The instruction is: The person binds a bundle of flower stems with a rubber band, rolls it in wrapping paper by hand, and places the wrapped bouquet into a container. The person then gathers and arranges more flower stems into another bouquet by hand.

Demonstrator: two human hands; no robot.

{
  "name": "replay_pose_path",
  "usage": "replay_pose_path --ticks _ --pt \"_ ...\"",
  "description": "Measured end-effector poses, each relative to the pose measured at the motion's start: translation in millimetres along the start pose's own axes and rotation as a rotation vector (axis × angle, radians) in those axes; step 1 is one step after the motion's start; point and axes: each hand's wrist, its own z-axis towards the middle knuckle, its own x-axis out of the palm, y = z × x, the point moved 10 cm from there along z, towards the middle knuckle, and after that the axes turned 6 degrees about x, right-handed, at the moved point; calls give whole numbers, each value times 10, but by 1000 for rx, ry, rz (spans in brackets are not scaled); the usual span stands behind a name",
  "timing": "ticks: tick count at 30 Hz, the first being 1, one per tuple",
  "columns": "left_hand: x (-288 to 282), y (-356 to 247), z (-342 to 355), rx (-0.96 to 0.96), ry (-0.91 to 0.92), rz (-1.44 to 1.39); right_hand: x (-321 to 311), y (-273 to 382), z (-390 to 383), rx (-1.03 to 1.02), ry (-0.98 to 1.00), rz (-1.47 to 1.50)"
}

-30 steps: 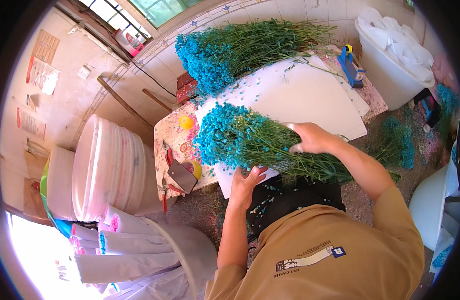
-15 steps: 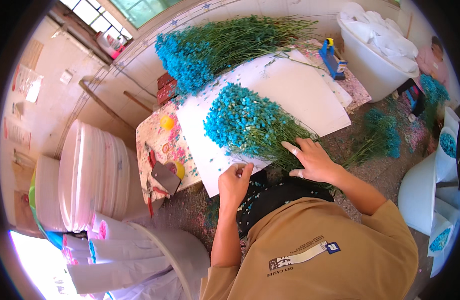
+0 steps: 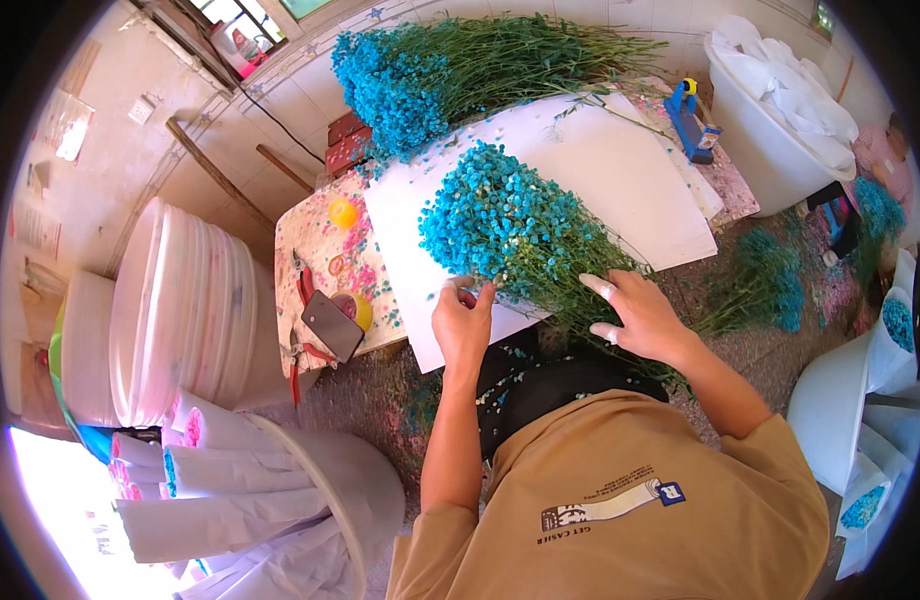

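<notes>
A bunch of blue flowers with green stems lies diagonally on white paper. My left hand is closed at the bunch’s lower side, by the paper; whatever is between its fingers is hidden. My right hand, white wraps on two fingers, rests with spread fingers on the stems. Behind lies a larger blue-flowered bundle. On the worn board at left are red-handled cutters, a yellow tape roll and a dark flat object.
A blue tape dispenser sits at back right near a white tub. Stacked buckets stand left, wrapped bouquets lower left and more at right. A person in pink is at far right.
The bunch has come down onto the paper. My right hand has gone from gripping the stems to resting spread on them, and my left fingers have closed by the paper.
</notes>
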Motion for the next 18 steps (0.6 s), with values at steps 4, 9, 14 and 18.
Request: replay_pose_path --ticks 4,9,14,18 --pt "31 170 45 50 56 175 -171 144 -87 21 -42 -136" --pt "-257 -80 -190 325 -43 -101 -416 342 -118 57 -48 139" --pt "-759 -542 -734 619 -173 -95 108 468 99 -161 -131 37" --pt "-1224 115 -614 304 -301 -640 175 413 135 -92 -139 24"
